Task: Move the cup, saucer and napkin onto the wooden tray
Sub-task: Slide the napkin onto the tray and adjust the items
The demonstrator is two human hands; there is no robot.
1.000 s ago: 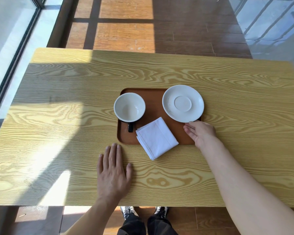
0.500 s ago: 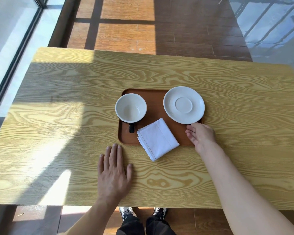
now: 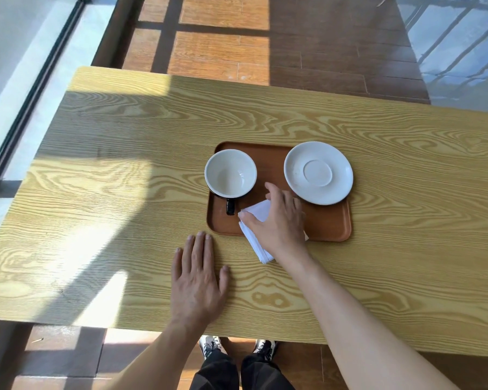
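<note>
A brown wooden tray (image 3: 327, 223) lies mid-table. On its left part stands a white-lined cup (image 3: 230, 173) with a dark outside, its handle pointing toward me. A white saucer (image 3: 318, 172) rests on the tray's right part, overhanging the far right rim. A folded white napkin (image 3: 258, 243) lies half on the tray, half over its near edge onto the table. My right hand (image 3: 279, 220) lies on top of the napkin, fingers spread, hiding most of it. My left hand (image 3: 197, 280) rests flat on the table, just in front of the tray.
The yellow wood-grain table (image 3: 96, 192) ends right in front of my left wrist. A glass wall with a dark frame (image 3: 26, 102) runs along the left side. Brown floor tiles lie beyond the table. My shoes (image 3: 237, 347) show under the near edge.
My right hand left the tray's near right corner by the saucer and moved left onto the napkin. Cup, saucer and left hand stayed where they were.
</note>
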